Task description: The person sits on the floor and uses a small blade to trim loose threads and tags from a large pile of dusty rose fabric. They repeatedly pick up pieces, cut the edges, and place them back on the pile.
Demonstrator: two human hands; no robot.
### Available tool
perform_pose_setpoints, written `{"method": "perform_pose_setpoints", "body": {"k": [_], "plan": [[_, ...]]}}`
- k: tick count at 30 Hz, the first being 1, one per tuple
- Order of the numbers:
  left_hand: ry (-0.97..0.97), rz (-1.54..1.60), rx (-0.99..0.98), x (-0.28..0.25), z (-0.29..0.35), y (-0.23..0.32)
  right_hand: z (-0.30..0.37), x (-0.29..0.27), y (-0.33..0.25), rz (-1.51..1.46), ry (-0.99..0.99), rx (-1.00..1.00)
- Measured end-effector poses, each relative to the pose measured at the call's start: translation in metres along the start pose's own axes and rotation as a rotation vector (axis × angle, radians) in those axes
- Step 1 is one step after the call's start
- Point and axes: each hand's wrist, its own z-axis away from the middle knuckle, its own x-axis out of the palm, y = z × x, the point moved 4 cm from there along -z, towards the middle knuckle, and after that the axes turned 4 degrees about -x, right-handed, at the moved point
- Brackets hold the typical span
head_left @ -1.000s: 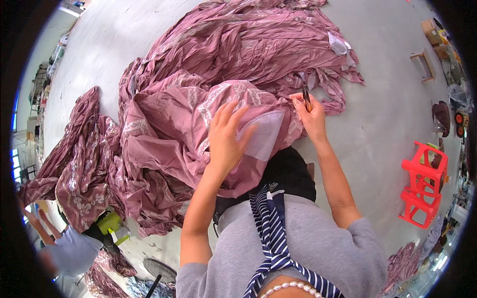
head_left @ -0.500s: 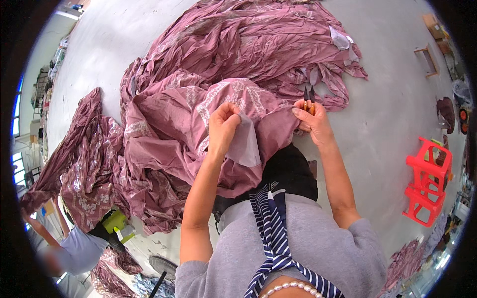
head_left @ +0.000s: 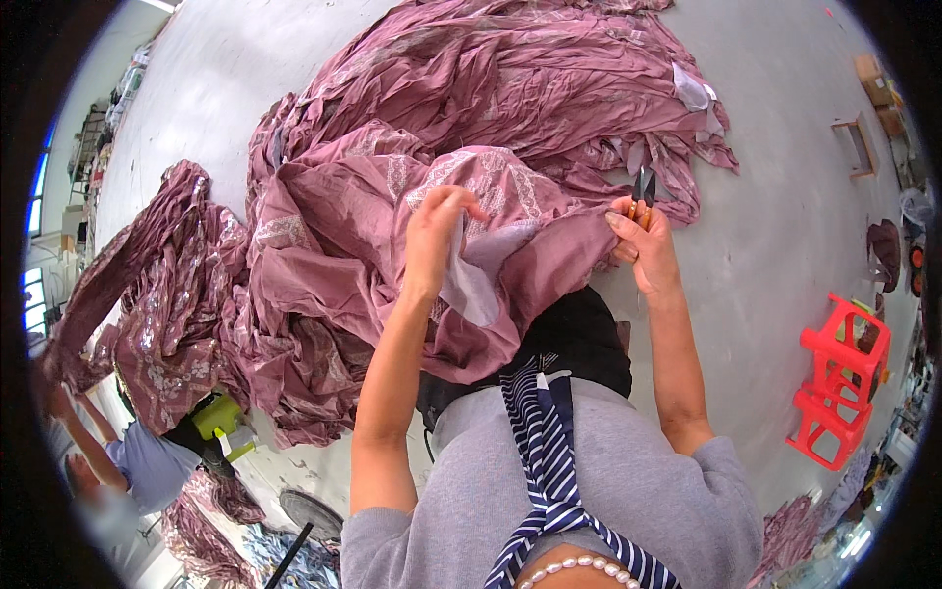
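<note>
Pink cloth (head_left: 343,216) with white lace-like patterns lies bunched over my lap and the pale surface ahead. In my right hand (head_left: 648,245), closed fingers hold small thread snips (head_left: 643,187) with dark blades pointing away and orange-brown handles. The same fingers pinch a corner of the cloth, pulling it taut to the right. My left hand (head_left: 432,236) is raised over the cloth, fingers loosely curved and apart, a little blurred. Beside its palm hangs a whitish lining piece (head_left: 476,294), folded over itself; whether the palm touches it is hard to see.
A large heap of the same pink fabric (head_left: 471,79) spreads ahead. More patterned fabric (head_left: 177,334) hangs at left, where another person (head_left: 147,466) holds it. Red plastic stools (head_left: 839,378) stand at right. A wooden frame (head_left: 856,147) and cardboard boxes (head_left: 871,79) sit at far right.
My left hand has come off its pinch on the lining edge, its fingers loosened and lifted slightly. The lining has folded over. My right hand has moved a little right with the snips and cloth.
</note>
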Motion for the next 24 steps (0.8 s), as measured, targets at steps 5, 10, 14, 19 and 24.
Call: {"method": "perform_pose_setpoints", "body": {"k": [5, 10, 14, 19, 24], "plan": [[-0.294, -0.584, 0.279, 0.034, 0.011, 0.004, 0.003, 0.009, -0.008, 0.038, -0.063, -0.050], [-0.516, -0.038, -0.216, 0.032, 0.017, -0.007, 0.002, 0.003, -0.008, 0.053, 0.003, -0.056], [-0.583, 0.276, -0.377, 0.042, 0.027, -0.004, -0.004, 0.001, -0.005, 0.342, -0.008, -0.156], [-0.567, 0.334, -0.375, 0.043, 0.030, -0.007, 0.007, 0.041, -0.040, 0.668, -0.028, -0.440], [-0.572, 0.353, -0.343, 0.049, 0.032, -0.004, 0.023, 0.072, -0.049, 0.809, -0.328, -0.500]]}}
